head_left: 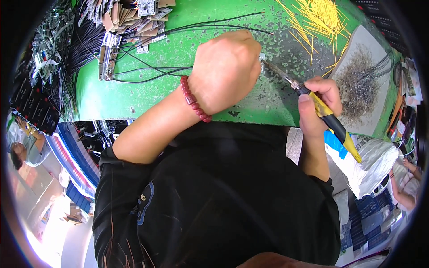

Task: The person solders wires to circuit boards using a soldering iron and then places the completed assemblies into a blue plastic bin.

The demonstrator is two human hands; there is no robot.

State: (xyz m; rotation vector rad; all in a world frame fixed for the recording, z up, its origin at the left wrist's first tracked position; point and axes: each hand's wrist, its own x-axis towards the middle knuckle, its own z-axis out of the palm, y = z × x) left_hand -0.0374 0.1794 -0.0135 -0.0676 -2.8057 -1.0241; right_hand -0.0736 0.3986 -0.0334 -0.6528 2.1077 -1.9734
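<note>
My left hand, with a dark red bead bracelet on its wrist, is closed over the green bench. Its back hides most of what the fingers hold; just a small pale piece pokes out by the fingertips. Black wires run from a stack of circuit boards and vanish beneath this hand. In my right hand is a yellow and black soldering iron, gripped like a pen. Its metal tip reaches left, close to the pale piece; whether they touch I cannot tell.
Yellow wires lie spread at the back right. A grey board covered in dark debris sits to the right. More circuit boards are piled at the back left, beside tangled black wires. Other people appear at both outer edges.
</note>
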